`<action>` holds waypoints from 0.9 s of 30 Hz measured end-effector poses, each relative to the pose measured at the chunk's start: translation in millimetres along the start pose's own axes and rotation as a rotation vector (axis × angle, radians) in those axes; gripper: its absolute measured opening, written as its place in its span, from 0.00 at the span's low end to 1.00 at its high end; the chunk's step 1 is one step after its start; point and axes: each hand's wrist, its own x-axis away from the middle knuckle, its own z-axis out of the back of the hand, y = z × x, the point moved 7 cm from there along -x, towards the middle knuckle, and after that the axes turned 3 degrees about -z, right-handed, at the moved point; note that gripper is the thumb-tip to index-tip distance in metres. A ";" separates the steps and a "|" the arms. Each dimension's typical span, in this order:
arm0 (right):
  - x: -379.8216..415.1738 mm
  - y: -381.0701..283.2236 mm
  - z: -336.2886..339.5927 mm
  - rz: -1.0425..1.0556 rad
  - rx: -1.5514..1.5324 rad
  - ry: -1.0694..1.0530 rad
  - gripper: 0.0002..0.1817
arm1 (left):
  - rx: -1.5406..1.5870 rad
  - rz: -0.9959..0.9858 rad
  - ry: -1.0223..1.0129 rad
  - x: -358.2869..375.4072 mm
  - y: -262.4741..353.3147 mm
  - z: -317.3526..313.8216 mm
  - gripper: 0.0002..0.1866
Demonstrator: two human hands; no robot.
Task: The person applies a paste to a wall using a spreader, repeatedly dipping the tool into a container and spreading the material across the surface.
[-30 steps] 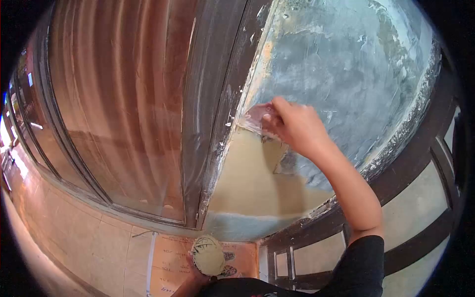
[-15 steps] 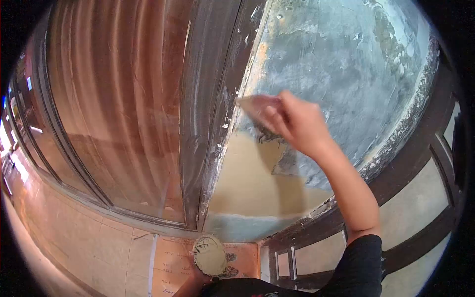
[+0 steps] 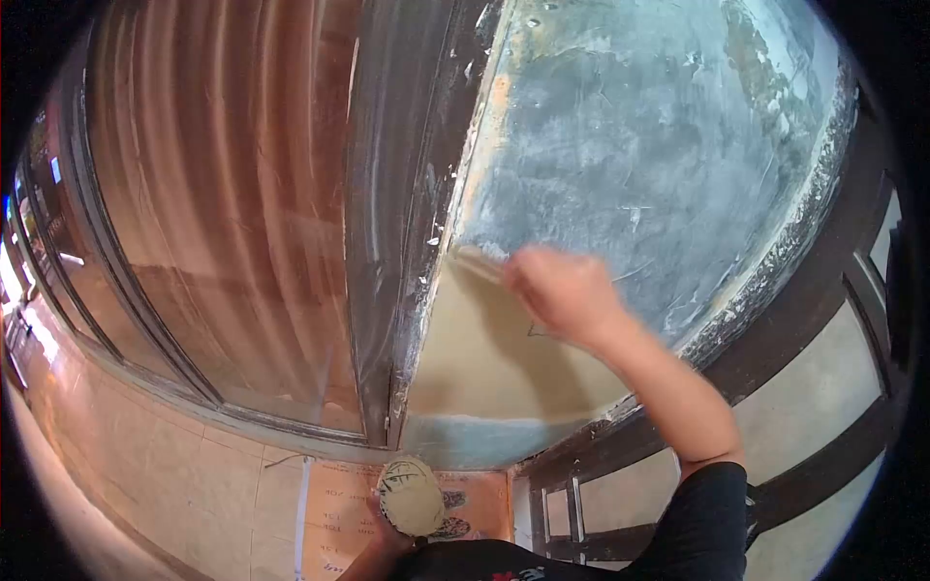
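Note:
My right hand point(image 3: 567, 290) is closed around a flat putty scraper point(image 3: 479, 264), slightly blurred. The blade lies at the left edge of the wall panel point(image 3: 630, 155), by the dark wooden frame. Smooth beige putty point(image 3: 475, 363) covers the lower part of this panel, below the mottled blue-grey surface. My arm casts a shadow across it. Low down, my left hand point(image 3: 386, 533) grips a round, beige-faced container point(image 3: 412, 497) with dark streaks on its upper side. That hand's fingers are mostly hidden behind it.
A dark wooden post point(image 3: 397, 194) with chipped white flecks borders the panel. Left of it, brown curtains point(image 3: 223, 194) hang behind glass. On the right runs a dark-framed panelled door point(image 3: 804, 416). An orange sheet with handwriting point(image 3: 334, 528) lies on the tiled floor point(image 3: 208, 484).
My right hand has moved down and slightly left with the scraper. Beige putty now covers most of the grey patch that showed below the hand. My left hand stays low with the container.

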 end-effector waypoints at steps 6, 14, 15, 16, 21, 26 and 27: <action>16.9 -1.6 -48.8 0.092 0.121 -0.135 0.05 | -0.033 -0.070 0.019 -0.7 -2.8 8.9 0.47; 56.9 2.2 -49.4 0.004 0.100 -0.157 0.03 | 0.016 -0.004 0.027 8.7 -5.2 9.0 0.48; 77.8 -12.4 -75.4 0.104 0.103 -0.226 0.05 | 0.020 -0.016 0.050 8.3 -6.5 12.2 0.49; 88.5 -18.5 -91.7 0.145 0.157 -0.316 0.05 | 0.019 -0.017 0.045 7.8 -7.9 12.7 0.49; 52.7 61.1 28.2 -0.226 0.020 0.226 0.08 | -0.012 -0.012 0.034 5.8 -5.1 10.1 0.49; 110.3 79.9 44.9 -0.590 -0.293 0.648 0.13 | -0.019 -0.032 0.004 3.2 -2.0 -3.0 0.49; 129.4 79.6 26.1 -0.693 -0.353 0.664 0.14 | -0.037 -0.053 0.002 2.4 -1.1 -5.3 0.49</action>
